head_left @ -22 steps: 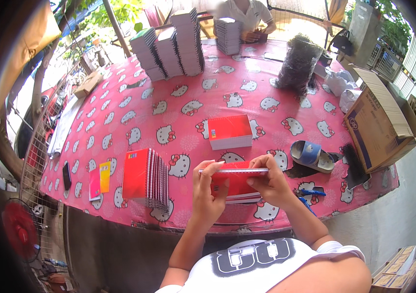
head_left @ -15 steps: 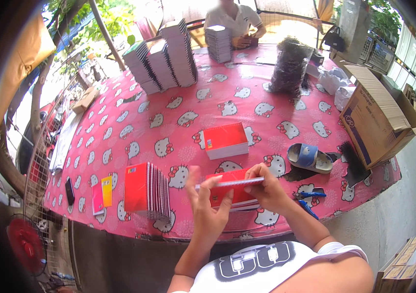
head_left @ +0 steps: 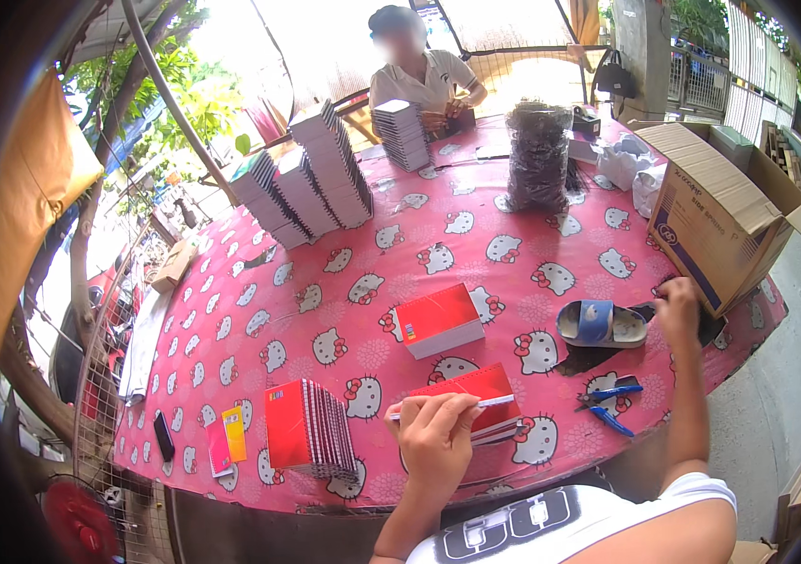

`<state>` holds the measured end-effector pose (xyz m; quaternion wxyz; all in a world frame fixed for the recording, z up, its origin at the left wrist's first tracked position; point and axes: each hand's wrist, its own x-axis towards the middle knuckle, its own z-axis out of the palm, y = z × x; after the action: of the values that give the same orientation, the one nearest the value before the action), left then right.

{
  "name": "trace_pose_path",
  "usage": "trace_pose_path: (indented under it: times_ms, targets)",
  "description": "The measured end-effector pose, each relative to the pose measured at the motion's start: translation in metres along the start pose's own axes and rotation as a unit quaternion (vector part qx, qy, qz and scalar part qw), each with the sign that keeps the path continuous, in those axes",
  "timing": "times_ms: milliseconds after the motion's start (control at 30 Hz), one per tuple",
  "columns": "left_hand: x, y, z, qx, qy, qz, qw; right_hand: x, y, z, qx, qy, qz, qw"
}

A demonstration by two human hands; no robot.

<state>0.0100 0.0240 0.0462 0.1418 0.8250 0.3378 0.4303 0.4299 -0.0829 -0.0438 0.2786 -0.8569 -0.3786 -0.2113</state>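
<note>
My left hand (head_left: 438, 434) grips the near edge of a red spiral notebook (head_left: 466, 390) that lies on top of a short pile of the same notebooks on the pink cartoon-cat tablecloth (head_left: 325, 282). My right hand (head_left: 678, 310) is stretched out to the right and rests on a dark thing (head_left: 706, 327) beside the cardboard box (head_left: 715, 211). Its fingers curl downward, and whether they hold anything is hidden. A second stack of red notebooks (head_left: 438, 320) lies just beyond. A row of red notebooks (head_left: 311, 428) stands on edge to the left.
Blue-handled pliers (head_left: 612, 395) and a grey and blue sandal-shaped thing (head_left: 598, 324) lie near my right arm. Tall notebook stacks (head_left: 321, 179) and a bag of dark pieces (head_left: 537, 155) stand far back, where another person (head_left: 419, 80) sits. A black phone (head_left: 164, 435) lies left.
My right hand has let go of the red notebook and swung right to the dark thing by the box. My left hand still holds the notebook, now lowered onto the pile.
</note>
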Motion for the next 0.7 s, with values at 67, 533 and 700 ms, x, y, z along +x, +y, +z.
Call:
trace_pose_path:
  times_ms: [67,533,700]
  targets:
    - [-0.001,0.000,-0.002,0.004,-0.001,-0.001,1.000,0.006,0.045,0.007,-0.062,-0.029,0.025,0.997]
    - [0.001,-0.007,0.005,-0.013,0.041,-0.011,0.999,0.013,0.074,0.021,-0.130,-0.186,0.049,0.973]
    - [-0.001,-0.005,0.002,-0.009,0.033,0.003,0.999,0.021,0.093,0.019,-0.038,-0.121,0.038,0.991]
